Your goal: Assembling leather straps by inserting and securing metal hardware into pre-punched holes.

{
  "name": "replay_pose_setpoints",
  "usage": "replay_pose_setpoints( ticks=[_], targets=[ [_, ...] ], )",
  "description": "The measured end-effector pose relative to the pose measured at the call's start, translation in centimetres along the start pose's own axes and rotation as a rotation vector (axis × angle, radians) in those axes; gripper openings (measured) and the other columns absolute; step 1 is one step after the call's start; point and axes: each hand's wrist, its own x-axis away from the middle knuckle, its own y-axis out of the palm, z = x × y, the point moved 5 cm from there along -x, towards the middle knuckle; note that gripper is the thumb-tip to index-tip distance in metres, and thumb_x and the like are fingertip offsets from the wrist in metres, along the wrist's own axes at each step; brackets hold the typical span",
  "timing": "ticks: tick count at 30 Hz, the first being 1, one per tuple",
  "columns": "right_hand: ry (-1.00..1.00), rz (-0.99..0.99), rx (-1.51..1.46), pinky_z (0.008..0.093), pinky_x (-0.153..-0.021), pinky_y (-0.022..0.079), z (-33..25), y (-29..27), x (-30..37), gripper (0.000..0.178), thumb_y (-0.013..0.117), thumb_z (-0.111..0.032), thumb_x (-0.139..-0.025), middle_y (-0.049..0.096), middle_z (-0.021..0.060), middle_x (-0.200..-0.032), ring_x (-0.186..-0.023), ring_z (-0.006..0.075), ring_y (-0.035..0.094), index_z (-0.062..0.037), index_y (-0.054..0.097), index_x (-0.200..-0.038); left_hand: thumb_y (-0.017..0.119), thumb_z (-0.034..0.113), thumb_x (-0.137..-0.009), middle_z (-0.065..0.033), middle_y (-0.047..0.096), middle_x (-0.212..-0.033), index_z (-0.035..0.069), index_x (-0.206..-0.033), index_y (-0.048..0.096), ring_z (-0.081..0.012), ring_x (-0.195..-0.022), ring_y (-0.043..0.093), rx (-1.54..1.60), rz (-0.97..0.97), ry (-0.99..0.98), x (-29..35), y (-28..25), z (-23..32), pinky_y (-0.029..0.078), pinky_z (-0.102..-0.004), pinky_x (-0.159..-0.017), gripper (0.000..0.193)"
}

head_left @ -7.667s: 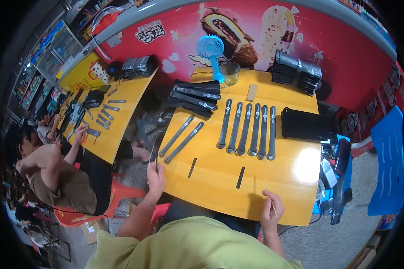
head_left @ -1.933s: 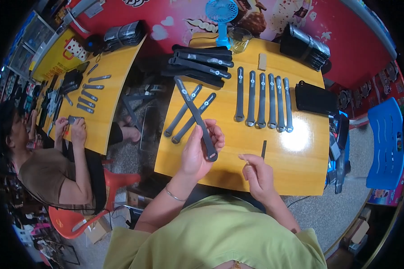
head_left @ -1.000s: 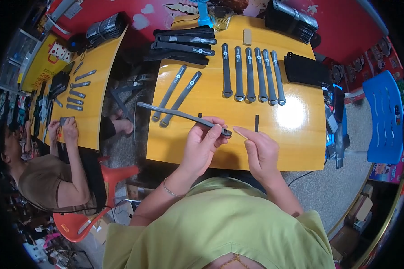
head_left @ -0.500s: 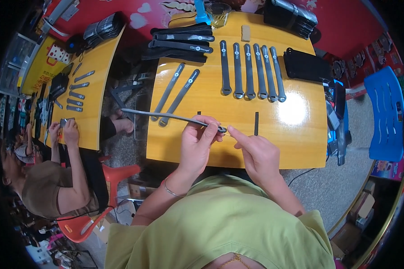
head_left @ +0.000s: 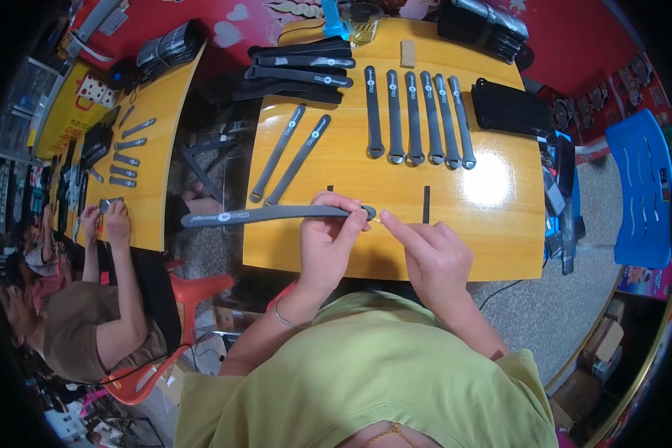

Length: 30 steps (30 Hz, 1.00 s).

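A long dark grey strap (head_left: pixel 269 215) with pale print is pinched near one end in my left hand (head_left: pixel 327 239). Its length runs out to the left past the table's edge, printed side showing. At the strap's right end my right hand (head_left: pixel 434 254) is closed, index finger reaching toward the tip. A thin, pale yellowish sliver shows between that fingertip and the strap end; what it is I cannot make out. Beyond my left hand, two similar grey straps (head_left: pixel 299 158) lie slanted on the table. Several more straps (head_left: pixel 412 117) lie side by side farther back.
A pile of black straps (head_left: pixel 299 73) lies at the back of the wooden table (head_left: pixel 485 239), with a black stack (head_left: pixel 509 110) at right. Two short black strips, one of them (head_left: pixel 426 203), lie near my hands. A co-worker (head_left: pixel 97 321) sits at another table on the left.
The held strap has turned, so its printed face now shows and its free end hangs lower and farther left. My right hand has shifted slightly to the right.
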Motion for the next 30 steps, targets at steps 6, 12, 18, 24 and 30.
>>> replay_pose_setpoints(
  ticks=[6,12,18,24,30],
  targets=[
    [0.092,-0.053,-0.200,0.0308,-0.055,0.047,0.4,0.5,-0.2,0.042,0.060,0.002,-0.075,0.065,0.0059,-0.074,-0.064,0.0212,0.061,-0.0160,0.065,-0.113,0.058,-0.002,-0.087,-0.0073,0.054,-0.097,0.001,-0.097,0.054,-0.0122,-0.082,0.059,-0.020,0.003,0.033,-0.1,-0.2,0.1,0.050,-0.0240,-0.073,0.011],
    [0.169,-0.077,-0.409,0.0291,-0.061,0.050,1.1,1.5,-0.2,0.033,0.058,0.006,-0.080,0.069,0.0122,-0.082,-0.071,0.0220,0.068,-0.0077,0.064,-0.110,0.057,-0.003,-0.088,-0.0063,0.054,-0.099,-0.001,-0.111,0.054,-0.0105,-0.082,0.058,0.070,0.074,-0.042,0.0,0.3,-0.1,0.049,-0.0223,-0.077,0.024],
    [0.272,-0.097,-0.383,0.0285,-0.058,0.049,1.5,2.0,-0.3,0.017,0.058,0.000,-0.084,0.068,0.0113,-0.078,-0.069,0.0221,0.067,-0.0047,0.061,-0.100,0.060,-0.002,-0.087,-0.0071,0.060,-0.097,-0.002,-0.118,0.053,-0.0105,-0.084,0.058,0.169,0.140,-0.141,0.0,-0.2,-1.1,0.049,-0.0217,-0.077,0.032],
    [0.446,-0.156,-0.855,0.0255,-0.063,0.048,2.5,4.0,0.3,0.011,0.054,-0.009,-0.091,0.067,0.0080,-0.075,-0.071,0.0146,0.065,-0.0030,0.057,-0.100,0.061,-0.001,-0.086,-0.0083,0.061,-0.098,0.001,-0.112,0.051,-0.0139,-0.087,0.059,0.101,0.173,-0.131,-0.1,-0.6,-1.5,0.049,-0.0259,-0.077,0.028],
    [0.513,-0.274,-1.248,0.0244,-0.075,0.047,3.2,5.7,0.3,0.012,0.050,-0.011,-0.095,0.059,0.0048,-0.086,-0.082,0.0132,0.063,-0.0010,0.053,-0.102,0.063,0.000,-0.085,-0.0082,0.061,-0.093,0.003,-0.103,0.051,-0.0153,-0.083,0.059,0.165,0.159,-0.048,-0.4,-1.0,-2.1,0.048,-0.0270,-0.077,0.022]
  ],
)
